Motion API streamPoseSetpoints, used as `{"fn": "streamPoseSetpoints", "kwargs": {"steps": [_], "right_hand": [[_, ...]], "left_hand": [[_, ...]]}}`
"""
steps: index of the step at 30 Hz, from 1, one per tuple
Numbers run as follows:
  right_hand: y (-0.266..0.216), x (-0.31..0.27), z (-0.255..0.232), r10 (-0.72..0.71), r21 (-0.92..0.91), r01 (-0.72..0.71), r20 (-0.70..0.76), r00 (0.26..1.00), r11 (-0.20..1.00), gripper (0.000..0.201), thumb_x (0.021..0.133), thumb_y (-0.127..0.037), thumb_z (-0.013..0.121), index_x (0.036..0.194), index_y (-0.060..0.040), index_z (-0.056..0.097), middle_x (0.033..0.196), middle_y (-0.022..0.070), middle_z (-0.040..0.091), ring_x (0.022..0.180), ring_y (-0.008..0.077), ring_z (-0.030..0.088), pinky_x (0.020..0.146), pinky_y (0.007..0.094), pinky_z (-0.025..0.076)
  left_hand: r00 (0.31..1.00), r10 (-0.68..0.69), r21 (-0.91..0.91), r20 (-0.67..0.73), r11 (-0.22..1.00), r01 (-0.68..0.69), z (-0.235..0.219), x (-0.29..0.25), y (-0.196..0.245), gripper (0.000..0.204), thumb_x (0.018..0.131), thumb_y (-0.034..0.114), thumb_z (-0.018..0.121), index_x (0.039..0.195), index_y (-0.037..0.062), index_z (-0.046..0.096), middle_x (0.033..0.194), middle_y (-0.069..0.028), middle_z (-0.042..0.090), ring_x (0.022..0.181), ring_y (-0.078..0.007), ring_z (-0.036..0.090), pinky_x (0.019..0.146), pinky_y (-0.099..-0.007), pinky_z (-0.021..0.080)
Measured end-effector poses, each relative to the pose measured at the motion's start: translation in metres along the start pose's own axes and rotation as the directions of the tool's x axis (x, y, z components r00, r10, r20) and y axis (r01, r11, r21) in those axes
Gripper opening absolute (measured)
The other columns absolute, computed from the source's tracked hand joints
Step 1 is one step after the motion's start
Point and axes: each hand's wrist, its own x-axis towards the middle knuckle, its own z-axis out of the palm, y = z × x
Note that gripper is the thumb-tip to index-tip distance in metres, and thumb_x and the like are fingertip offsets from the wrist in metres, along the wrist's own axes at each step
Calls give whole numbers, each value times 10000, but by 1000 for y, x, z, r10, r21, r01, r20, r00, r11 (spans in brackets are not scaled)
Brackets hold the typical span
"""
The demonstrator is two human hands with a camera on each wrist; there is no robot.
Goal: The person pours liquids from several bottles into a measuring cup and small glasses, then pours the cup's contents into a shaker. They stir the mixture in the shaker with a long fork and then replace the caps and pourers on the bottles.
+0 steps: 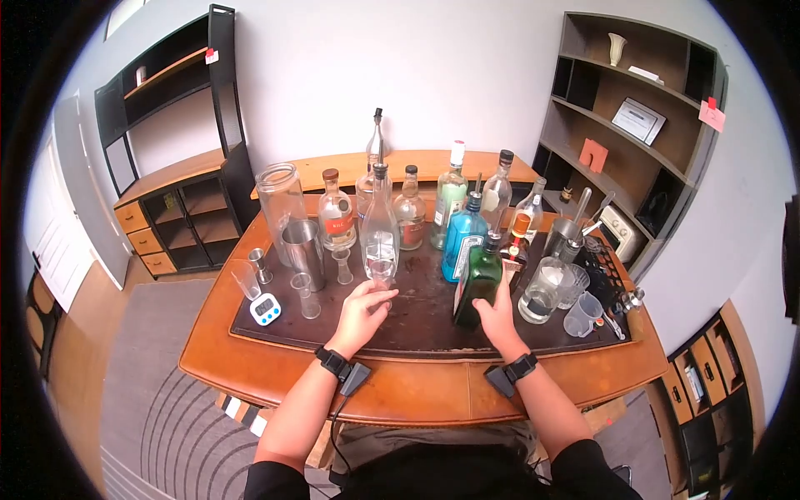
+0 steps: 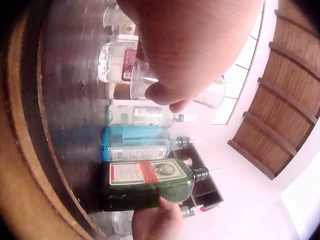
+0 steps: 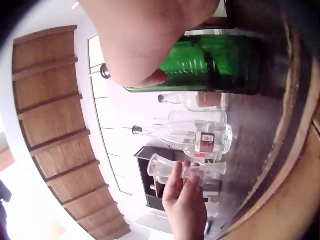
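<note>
A clear hourglass-shaped measuring cup (image 1: 382, 270) (image 3: 162, 168) is pinched in the fingers of my left hand (image 1: 362, 317) (image 3: 187, 207), in front of a tall clear bottle (image 1: 381, 229). My right hand (image 1: 500, 323) (image 2: 158, 221) grips the right side of a square green bottle (image 1: 481, 279) (image 2: 150, 180) (image 3: 215, 62), which stands upright on the dark mat with a pourer in its neck. Its label faces left. A blue bottle (image 1: 463, 240) (image 2: 135, 142) stands just behind it. Much of my left hand's grip is hidden in the left wrist view.
Several bottles line the back of the mat. A metal shaker (image 1: 303, 254), a small clear measure (image 1: 306, 297) and a white timer (image 1: 265, 309) stand left. On the right are a glass with clear liquid (image 1: 538, 293), a plastic cup (image 1: 582, 315) and bar tools.
</note>
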Motion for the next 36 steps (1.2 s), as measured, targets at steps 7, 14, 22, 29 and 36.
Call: {"fn": "streamPoseSetpoints", "kwargs": {"steps": [7,14,22,29,36], "right_hand": [[-41,-8,48,-174,-570,-100,-406,897,815,1169,723,-183,876,1593,-47,107,1521,277,354,1409,364,402,1140,428,364],[-23,-8,44,-84,-328,-7,-262,961,945,1023,743,-105,847,1533,-1,206,1425,234,466,1336,331,474,1106,404,390],[-37,-13,44,-172,-563,4,-246,954,826,838,730,-211,870,1413,-54,409,1284,194,587,1179,373,597,967,439,500],[-117,-8,30,-414,-836,322,127,901,445,753,629,-28,772,1345,-108,555,1112,113,594,1050,342,589,918,447,468],[-157,18,3,-483,-896,436,344,805,89,801,599,46,724,1365,-136,580,1113,149,598,1045,341,585,948,465,454]], "left_hand": [[1000,-5,0,-1,1000,5,2,0,0,326,823,-33,710,1124,82,760,1096,-102,671,1038,-243,670,869,-330,544],[1000,25,26,-9,999,-25,4,-1,-5,324,821,-30,717,1120,87,765,1116,-103,677,1055,-241,667,885,-331,542],[999,-17,-4,-50,1000,17,0,-1,0,371,830,-36,698,1172,100,745,1117,-92,651,1059,-239,652,858,-320,537],[1000,14,-42,-7,999,-14,0,-2,-3,350,856,-42,652,1164,95,746,1175,-110,626,1049,-249,659,833,-319,550],[997,67,-20,-41,997,-68,1,-1,-5,352,839,-62,663,1144,89,752,1123,-99,635,1019,-242,656,867,-325,538]]}}
